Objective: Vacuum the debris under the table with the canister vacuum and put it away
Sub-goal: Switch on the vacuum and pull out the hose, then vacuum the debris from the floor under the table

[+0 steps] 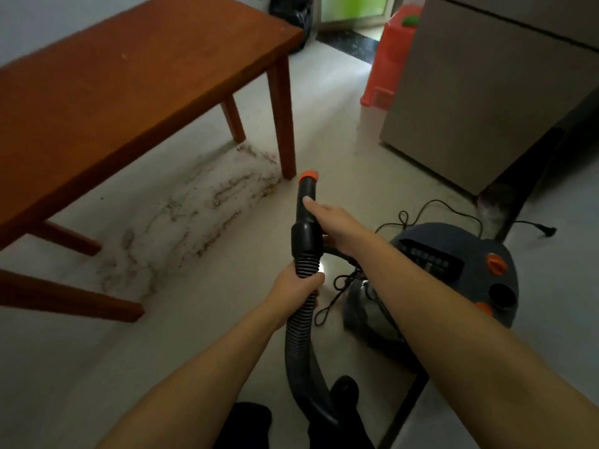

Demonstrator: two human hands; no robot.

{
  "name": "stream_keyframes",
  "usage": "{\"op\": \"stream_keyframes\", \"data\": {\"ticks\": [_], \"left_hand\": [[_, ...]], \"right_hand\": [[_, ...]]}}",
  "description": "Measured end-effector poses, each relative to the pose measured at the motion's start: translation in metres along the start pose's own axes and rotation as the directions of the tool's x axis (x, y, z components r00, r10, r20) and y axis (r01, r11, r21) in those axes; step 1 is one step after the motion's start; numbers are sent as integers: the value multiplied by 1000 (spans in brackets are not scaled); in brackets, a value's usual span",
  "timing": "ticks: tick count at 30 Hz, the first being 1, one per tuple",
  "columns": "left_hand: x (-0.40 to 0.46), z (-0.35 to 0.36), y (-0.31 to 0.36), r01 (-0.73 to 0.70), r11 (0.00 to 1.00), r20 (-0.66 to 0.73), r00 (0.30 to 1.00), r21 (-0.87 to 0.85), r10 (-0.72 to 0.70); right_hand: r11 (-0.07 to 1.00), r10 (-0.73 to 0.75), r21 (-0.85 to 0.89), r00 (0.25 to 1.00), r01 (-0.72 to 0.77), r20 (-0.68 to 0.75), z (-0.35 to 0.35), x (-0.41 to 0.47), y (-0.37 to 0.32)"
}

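A brown wooden table (129,76) stands at the left. Brown debris (194,215) lies in streaks on the pale floor under and in front of it. The grey canister vacuum (453,270) with orange knobs sits on the floor at the right. Its black ribbed hose (299,335) rises to a black nozzle tube with an orange tip (308,175), held above the floor near the table's front leg. My left hand (296,286) grips the ribbed hose just below the cuff. My right hand (330,222) holds the nozzle tube, index finger stretched along it.
The vacuum's black power cord (453,210) trails loose on the floor behind it, its plug (547,231) lying at the right. A beige cabinet (486,92) stands at the right, an orange plastic stool (389,56) behind it. A doorway opens at the top.
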State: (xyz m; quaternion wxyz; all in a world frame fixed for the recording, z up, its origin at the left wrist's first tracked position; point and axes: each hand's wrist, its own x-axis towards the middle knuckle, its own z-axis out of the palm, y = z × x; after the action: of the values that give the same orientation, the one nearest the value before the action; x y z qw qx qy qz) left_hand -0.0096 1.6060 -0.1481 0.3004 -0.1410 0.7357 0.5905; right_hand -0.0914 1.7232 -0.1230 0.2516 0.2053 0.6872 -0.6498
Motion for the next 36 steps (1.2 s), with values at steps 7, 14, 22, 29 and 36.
{"op": "stream_keyframes", "data": {"ticks": [7,14,22,29,36], "left_hand": [[-25,-153,-52,-9,980,117,993,200,-15],[-29,-253,-145,93,966,-470,882,242,33],[44,-283,-198,223,971,-448,879,80,-165],[176,-254,-262,227,957,-327,904,-181,-276],[274,-237,-430,345,899,-173,901,-269,-398]], "right_hand": [[993,96,86,984,-84,-152,169,36,-22],[956,218,226,969,-187,-120,332,74,11],[970,224,108,972,-217,-65,379,145,45],[972,200,-142,978,-189,63,375,280,116],[917,334,-250,941,-310,56,394,401,309]]}}
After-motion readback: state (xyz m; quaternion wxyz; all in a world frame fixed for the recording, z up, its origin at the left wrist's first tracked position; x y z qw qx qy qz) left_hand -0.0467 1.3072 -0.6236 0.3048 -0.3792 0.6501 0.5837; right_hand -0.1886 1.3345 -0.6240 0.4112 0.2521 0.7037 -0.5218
